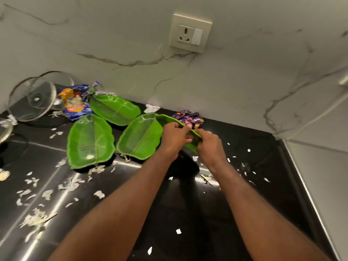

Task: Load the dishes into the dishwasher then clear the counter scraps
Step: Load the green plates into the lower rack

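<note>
Plate, green, tilts steeply over the surface, just beside a second plate. Both the left hand and right hand pinch its rim; scraps lie around.

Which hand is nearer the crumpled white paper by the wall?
Left. The left hand is right of and in front of the crumpled white paper; the right hand is farther right. Both grip a green leaf-shaped plate.
</note>
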